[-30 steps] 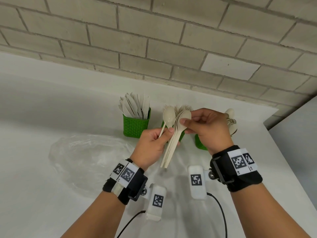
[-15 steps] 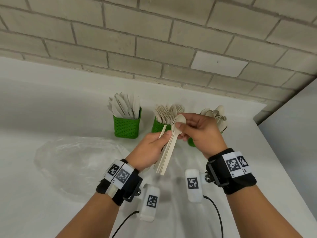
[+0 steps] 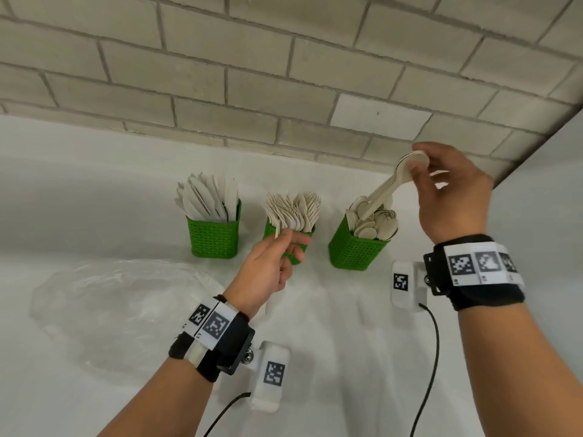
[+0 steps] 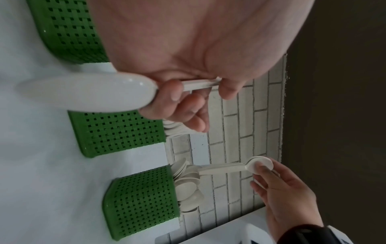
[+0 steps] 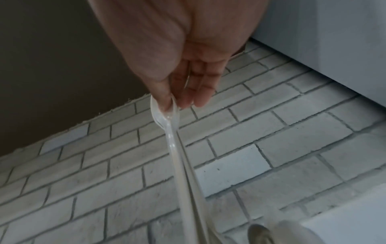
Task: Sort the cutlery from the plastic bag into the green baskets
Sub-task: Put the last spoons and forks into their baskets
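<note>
My right hand point(image 3: 418, 167) pinches a stack of beige spoons point(image 3: 383, 192) by their bowls. Their handles point down into the right green basket point(image 3: 356, 252), which holds several spoons. The right wrist view shows thumb and fingers of the right hand point(image 5: 174, 103) clamping the stack point(image 5: 176, 148). My left hand point(image 3: 288, 239) holds a single spoon point(image 4: 83, 94) by its handle, bowl down, in front of the middle basket point(image 3: 271, 227) of forks. The left basket point(image 3: 214, 239) holds knives. The clear plastic bag point(image 3: 120, 298) lies flat at the left.
The baskets stand in a row near the brick wall point(image 3: 284, 74) on a white table point(image 3: 331, 342). A grey panel point(image 3: 552, 184) bounds the table on the right. Cables run from the wrist cameras across the table's front.
My right hand carried the spoon stack from the middle up and right, over the spoon basket. My left hand kept one spoon and turned it bowl down by the fork basket.
</note>
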